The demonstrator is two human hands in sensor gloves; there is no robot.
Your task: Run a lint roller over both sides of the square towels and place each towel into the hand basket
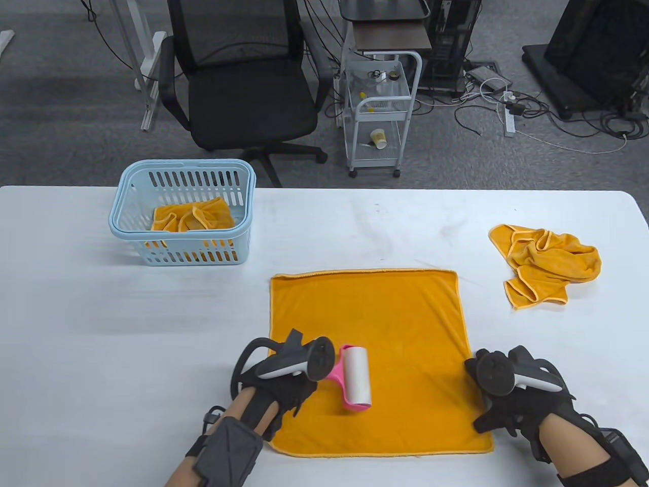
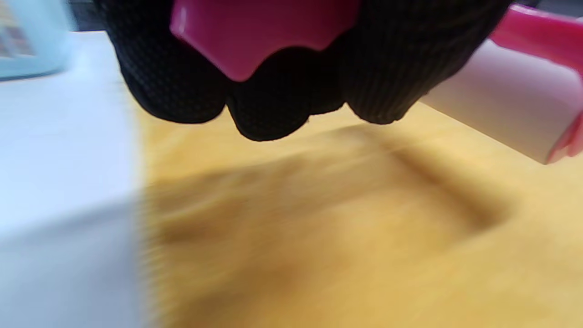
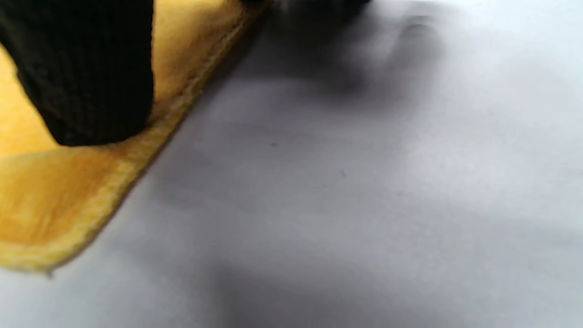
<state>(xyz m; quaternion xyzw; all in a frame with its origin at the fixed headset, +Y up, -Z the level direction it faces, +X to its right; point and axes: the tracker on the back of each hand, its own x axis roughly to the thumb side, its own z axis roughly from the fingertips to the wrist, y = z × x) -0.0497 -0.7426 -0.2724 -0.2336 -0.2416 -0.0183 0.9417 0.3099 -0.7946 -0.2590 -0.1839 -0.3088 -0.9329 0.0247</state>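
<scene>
An orange square towel [image 1: 375, 350] lies spread flat on the white table [image 1: 101, 329]. My left hand [image 1: 284, 390] grips the pink handle of a lint roller [image 1: 355, 378], whose white roll rests on the towel near its front left. In the left wrist view my curled fingers [image 2: 273, 91] wrap the pink handle [image 2: 255, 32], with the white roll [image 2: 505, 109] at right over the towel [image 2: 341, 237]. My right hand [image 1: 507, 401] presses on the towel's front right edge. A gloved finger [image 3: 91, 77] rests on the towel's hem [image 3: 68, 200] in the right wrist view.
A light blue hand basket [image 1: 185, 213] at the back left holds an orange towel [image 1: 195, 215]. Another crumpled orange towel [image 1: 545, 264] lies at the right of the table. Beyond the table stand a black office chair [image 1: 238, 76] and a white cart [image 1: 380, 111].
</scene>
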